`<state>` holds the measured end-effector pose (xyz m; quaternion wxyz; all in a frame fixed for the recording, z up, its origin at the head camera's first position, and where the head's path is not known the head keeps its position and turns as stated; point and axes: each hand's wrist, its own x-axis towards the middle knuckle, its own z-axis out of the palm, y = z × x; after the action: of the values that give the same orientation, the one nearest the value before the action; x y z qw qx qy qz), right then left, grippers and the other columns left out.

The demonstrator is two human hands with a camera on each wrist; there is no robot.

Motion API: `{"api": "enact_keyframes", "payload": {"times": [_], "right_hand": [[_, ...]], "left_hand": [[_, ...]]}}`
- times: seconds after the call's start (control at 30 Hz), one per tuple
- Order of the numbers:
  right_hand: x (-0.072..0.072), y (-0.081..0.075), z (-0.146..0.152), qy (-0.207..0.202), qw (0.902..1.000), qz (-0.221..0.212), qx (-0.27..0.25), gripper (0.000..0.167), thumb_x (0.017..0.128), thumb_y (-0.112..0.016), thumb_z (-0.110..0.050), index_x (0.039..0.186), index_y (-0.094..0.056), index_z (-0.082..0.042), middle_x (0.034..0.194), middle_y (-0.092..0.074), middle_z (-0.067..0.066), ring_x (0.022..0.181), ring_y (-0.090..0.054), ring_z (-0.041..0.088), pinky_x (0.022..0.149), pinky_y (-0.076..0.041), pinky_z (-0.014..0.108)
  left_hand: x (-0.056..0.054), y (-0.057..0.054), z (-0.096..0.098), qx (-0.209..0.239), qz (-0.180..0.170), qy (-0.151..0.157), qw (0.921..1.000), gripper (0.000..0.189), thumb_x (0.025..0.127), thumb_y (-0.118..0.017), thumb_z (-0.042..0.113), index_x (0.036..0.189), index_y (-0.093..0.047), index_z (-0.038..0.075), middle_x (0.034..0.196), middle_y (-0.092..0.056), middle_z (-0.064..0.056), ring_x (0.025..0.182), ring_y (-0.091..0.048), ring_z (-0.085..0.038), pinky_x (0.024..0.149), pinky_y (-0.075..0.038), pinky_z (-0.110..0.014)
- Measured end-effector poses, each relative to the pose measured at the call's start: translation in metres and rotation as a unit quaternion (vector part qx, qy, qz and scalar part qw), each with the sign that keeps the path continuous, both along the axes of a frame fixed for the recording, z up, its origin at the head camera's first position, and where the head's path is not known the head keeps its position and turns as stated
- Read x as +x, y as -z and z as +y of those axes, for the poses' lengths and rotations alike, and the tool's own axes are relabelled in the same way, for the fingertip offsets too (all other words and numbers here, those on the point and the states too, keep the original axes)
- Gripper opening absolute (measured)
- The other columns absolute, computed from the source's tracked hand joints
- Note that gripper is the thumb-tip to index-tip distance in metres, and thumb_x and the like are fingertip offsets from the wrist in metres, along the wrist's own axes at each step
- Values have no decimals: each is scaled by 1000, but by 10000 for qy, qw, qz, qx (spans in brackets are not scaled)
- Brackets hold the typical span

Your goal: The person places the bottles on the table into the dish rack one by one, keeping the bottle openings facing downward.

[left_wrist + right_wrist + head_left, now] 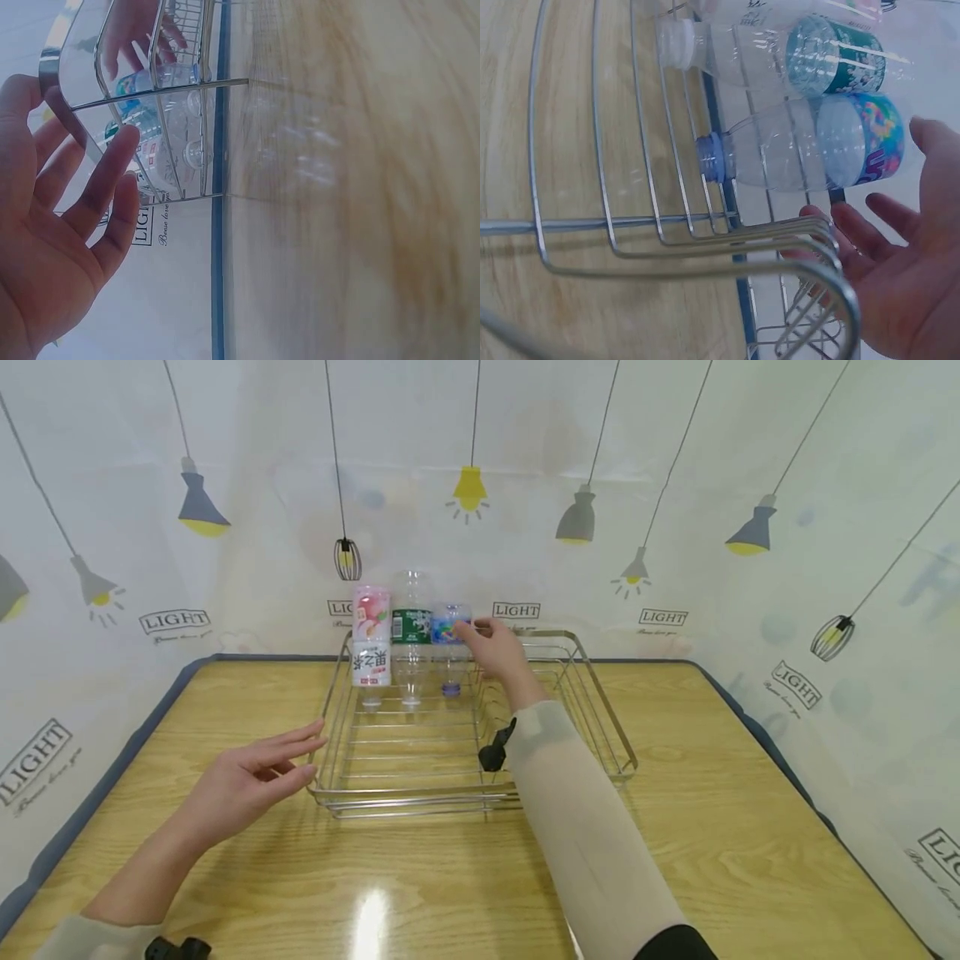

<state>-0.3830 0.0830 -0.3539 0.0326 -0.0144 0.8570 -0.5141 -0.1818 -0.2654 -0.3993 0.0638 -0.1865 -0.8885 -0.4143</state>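
Note:
A bottle with a blue, colourful label (446,628) stands neck-down at the back of a wire basket (405,791), its blue cap lowest. My right hand (495,650) is beside it, thumb at the label end and fingers spread apart in the right wrist view. Left of it a clear bottle with a green label (412,627) is also neck-down. Beyond that is a pink and white bottle (372,643) with peaches on its label, neck-down too. My left hand (251,777) is at the basket's left front corner, its loosely bent fingers right at the rim.
Wood-grain table (750,802) lies under the basket and spreads to both sides. A pale wall covering (285,510) printed with hanging lamps rises behind and at the sides. The basket's right part has closely set wire loops (817,247).

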Motion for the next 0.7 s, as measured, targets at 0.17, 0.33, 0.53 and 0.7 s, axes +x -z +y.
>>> {"api": "enact_keyframes", "payload": {"times": [0.17, 0.33, 0.53, 0.7], "right_hand": [[4, -18, -3, 549, 9981, -55, -283, 77, 108, -55, -68, 162, -48, -13, 155, -59, 15, 134, -63, 35, 102, -63, 52], [13, -39, -1, 859, 9947, 73, -562, 74, 108, -54, -69, 155, -53, -11, 137, -65, 15, 121, -69, 34, 96, -65, 50], [28, -78, 11, 378, 9981, 446, -218, 73, 109, -50, -69, 155, -53, -12, 139, -65, 14, 121, -69, 32, 97, -64, 46], [49, -108, 27, -201, 9946, 844, 573, 78, 107, -47, -76, 159, -52, -18, 151, -62, 7, 129, -65, 26, 110, -56, 49]], "left_hand": [[2, 1, -3, 44, 5, -56, 10000, 42, 106, -76, 23, 148, -72, 20, 159, -57, 24, 94, -72, 1, 76, -61, -23], [4, 4, -5, 144, -65, -28, 9999, 43, 106, -77, 23, 148, -72, 19, 158, -54, 30, 95, -73, 1, 78, -61, -22], [6, -5, -5, -107, 64, -34, 9999, 41, 107, -76, 23, 147, -73, 19, 162, -60, 8, 98, -71, 4, 79, -60, -21], [3, -24, 2, -474, 665, -289, 9962, 35, 108, -73, 24, 143, -76, 19, 142, -75, -8, 93, -66, 7, 75, -57, -20]]}}
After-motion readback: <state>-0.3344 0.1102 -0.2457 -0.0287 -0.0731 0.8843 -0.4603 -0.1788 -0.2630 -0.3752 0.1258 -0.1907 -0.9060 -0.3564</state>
